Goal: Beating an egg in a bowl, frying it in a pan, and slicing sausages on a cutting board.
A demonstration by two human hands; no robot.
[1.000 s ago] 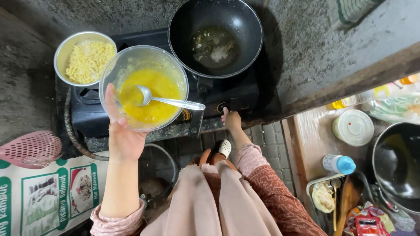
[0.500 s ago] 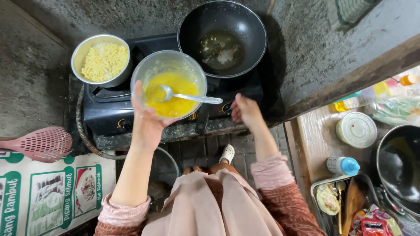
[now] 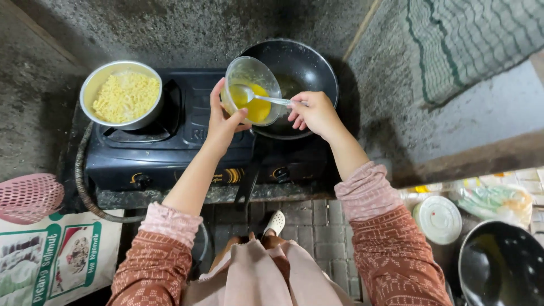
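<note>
Carried from the stove's near edge up toward one o'clock, the clear bowl [image 3: 251, 90] of yellow beaten egg now tilted over the black wok [image 3: 306, 73]; pouring apparently begun. Left hand [image 3: 222, 118] fingers spread, cupping the bowl. Right hand [image 3: 314, 113], off the stove front, pinching the spoon [image 3: 266, 99] handle, fingers pressed together.

A rough grey concrete wall [image 3: 170, 22] rises behind a low dark ledge [image 3: 170, 195]. The floor [image 3: 317, 224] below is small grey tiles. A green-checked cloth [image 3: 476, 45] lies at upper right. Light is dim.
</note>
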